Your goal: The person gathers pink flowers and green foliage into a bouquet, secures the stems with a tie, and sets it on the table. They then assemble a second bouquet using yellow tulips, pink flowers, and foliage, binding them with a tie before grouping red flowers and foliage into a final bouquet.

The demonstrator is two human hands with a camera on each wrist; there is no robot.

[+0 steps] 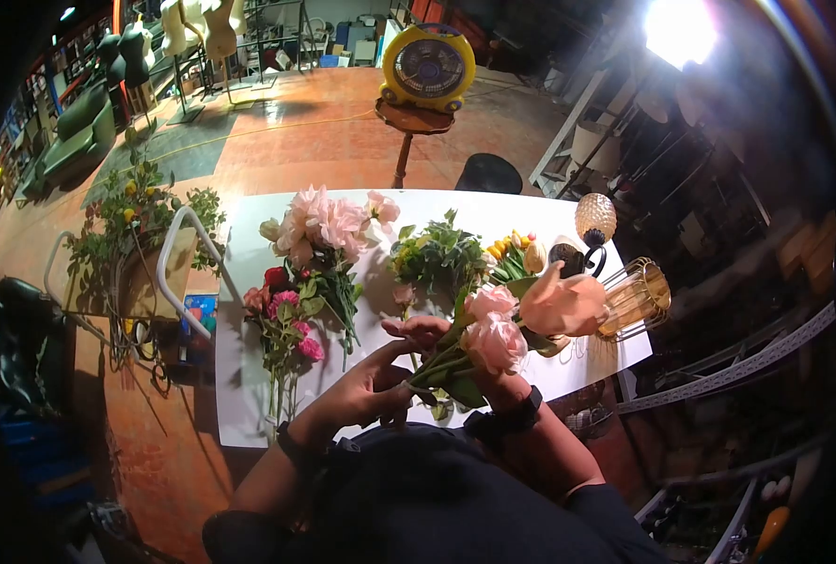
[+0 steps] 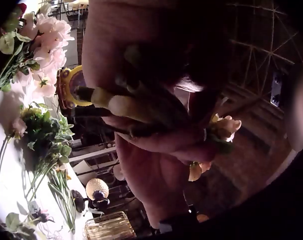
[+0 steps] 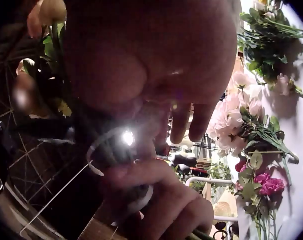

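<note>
A bunch of pink roses (image 1: 498, 340) and a large peach tulip (image 1: 563, 303) leans to the right in front of the body. The left hand (image 1: 366, 390) grips the lower stems, whose cut ends (image 2: 124, 107) face the left wrist camera. Across the stems higher up lies the right hand (image 1: 427, 331), its thumb against them and several fingers extended. In the right wrist view a thin white string (image 3: 56, 200) loops round the stems between the right palm (image 3: 156, 55) and the curled left fingers (image 3: 166, 195). The string's exact hold is hidden.
On the white table (image 1: 239, 414) lie pale pink flowers (image 1: 319, 226), magenta flowers (image 1: 310, 348), green foliage (image 1: 441, 254) and yellow tulips (image 1: 502, 249). A wire-framed lamp (image 1: 639, 296) stands at the right edge, a metal-framed chair (image 1: 169, 254) at the left. Beyond is a yellow fan (image 1: 427, 68).
</note>
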